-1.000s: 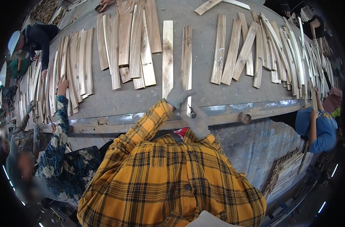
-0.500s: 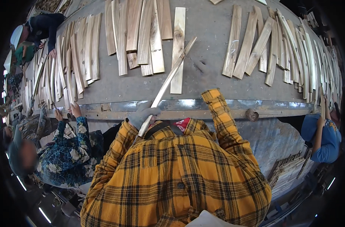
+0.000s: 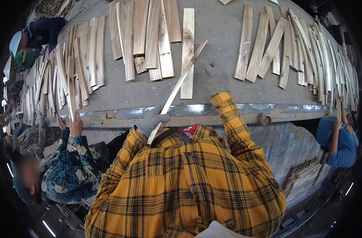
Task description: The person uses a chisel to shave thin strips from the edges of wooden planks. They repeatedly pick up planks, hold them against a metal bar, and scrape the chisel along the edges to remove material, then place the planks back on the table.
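My left hand (image 3: 152, 121), in a grey glove, is closed around the lower part of a thin wooden strip (image 3: 175, 90). The strip slants up and to the right over the table's near edge, seen mostly on its narrow side. Its far part crosses in front of a wider pale board (image 3: 187, 51) lying lengthwise on the table. My right hand (image 3: 216, 78), also in a grey glove, is beyond the yellow plaid cuff, over the table right of that board. It blends into the grey surface, and its fingers are too blurred to make out.
Several wooden boards (image 3: 151, 39) lie left of centre on the grey table (image 3: 212, 39), and more boards (image 3: 260, 47) lie to the right. A metal strip (image 3: 197, 108) runs along the near edge. Co-workers handle slats at left (image 3: 72, 158) and right (image 3: 339, 139).
The strip in my left hand has shifted slightly right. My right hand has moved a little on the table. At left, the co-worker in the floral sleeves has raised a slat.
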`<action>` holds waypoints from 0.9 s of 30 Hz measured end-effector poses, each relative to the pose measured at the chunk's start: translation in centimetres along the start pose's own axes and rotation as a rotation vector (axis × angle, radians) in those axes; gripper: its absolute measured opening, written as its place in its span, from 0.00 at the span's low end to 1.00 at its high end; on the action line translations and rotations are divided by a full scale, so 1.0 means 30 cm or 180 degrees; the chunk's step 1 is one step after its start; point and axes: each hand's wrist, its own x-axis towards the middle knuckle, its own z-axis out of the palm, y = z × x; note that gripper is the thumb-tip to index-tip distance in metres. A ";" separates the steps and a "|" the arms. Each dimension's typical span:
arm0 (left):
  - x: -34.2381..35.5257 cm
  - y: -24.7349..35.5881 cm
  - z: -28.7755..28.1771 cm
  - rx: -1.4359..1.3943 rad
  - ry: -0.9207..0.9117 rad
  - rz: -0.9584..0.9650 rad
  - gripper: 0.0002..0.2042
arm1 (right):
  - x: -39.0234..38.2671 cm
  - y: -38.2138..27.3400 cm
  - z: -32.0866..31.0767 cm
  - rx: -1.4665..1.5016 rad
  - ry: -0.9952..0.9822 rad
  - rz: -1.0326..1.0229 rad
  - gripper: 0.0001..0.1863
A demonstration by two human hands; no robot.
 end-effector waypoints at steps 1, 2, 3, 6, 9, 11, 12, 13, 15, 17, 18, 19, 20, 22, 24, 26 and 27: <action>0.011 -0.010 -0.003 0.0021 0.0009 0.0033 0.32 | 0.015 0.000 0.008 -0.0117 0.0020 -0.0015 0.30; 0.018 -0.014 -0.005 0.0042 0.0017 0.0066 0.32 | 0.023 -0.002 0.012 -0.0234 0.0041 -0.0029 0.31; 0.019 -0.014 -0.007 0.0031 0.0018 0.0031 0.32 | 0.017 -0.007 0.013 -0.0331 0.0044 -0.0021 0.31; 0.006 0.010 0.005 -0.0002 0.0044 -0.0060 0.32 | -0.035 -0.037 -0.006 -0.0546 -0.0082 0.0076 0.30; 0.016 0.003 0.005 -0.0019 0.0057 -0.0042 0.32 | -0.048 -0.051 -0.045 -0.0570 -0.0177 0.0279 0.28; 0.018 -0.005 0.003 -0.0091 0.0023 -0.0089 0.32 | -0.036 -0.025 -0.032 -0.0477 -0.0010 0.0367 0.27; 0.018 -0.001 0.006 -0.0098 0.0018 -0.0086 0.32 | -0.014 -0.016 -0.019 -0.0388 -0.0079 0.0408 0.26; 0.015 0.010 0.008 -0.0093 0.0010 -0.0096 0.32 | 0.016 -0.017 -0.012 -0.0289 -0.0151 0.0463 0.25; 0.012 0.024 0.010 -0.0128 -0.0022 -0.0109 0.32 | 0.020 -0.031 -0.011 -0.0162 -0.0142 0.0461 0.24; 0.009 0.021 0.011 -0.0257 -0.0033 -0.0098 0.32 | -0.011 -0.090 -0.056 -0.0110 -0.0002 0.0289 0.21; 0.012 0.018 0.009 -0.0218 -0.0028 -0.0136 0.32 | -0.028 -0.083 -0.057 0.0109 -0.0160 0.0238 0.22; 0.017 0.014 0.006 -0.0172 -0.0029 -0.0175 0.32 | -0.047 -0.066 -0.060 0.0327 -0.0314 0.0194 0.22; 0.020 0.013 0.003 -0.0127 -0.0031 -0.0213 0.31 | -0.055 -0.056 -0.062 0.0545 -0.0469 0.0149 0.22; 0.020 0.019 -0.001 -0.0355 -0.0126 -0.0116 0.27 | -0.024 -0.039 -0.065 0.0587 -0.0423 0.0427 0.25; 0.020 0.023 -0.002 -0.0499 -0.0203 -0.0130 0.27 | 0.016 -0.009 -0.042 0.0500 -0.0323 0.0522 0.26; 0.017 0.037 -0.016 -0.0515 -0.0233 -0.0264 0.33 | 0.047 -0.007 -0.005 0.0328 -0.0151 0.0444 0.25; 0.020 0.043 -0.024 -0.0388 -0.0261 -0.0181 0.33 | 0.027 -0.002 0.002 0.0408 -0.0222 0.0362 0.25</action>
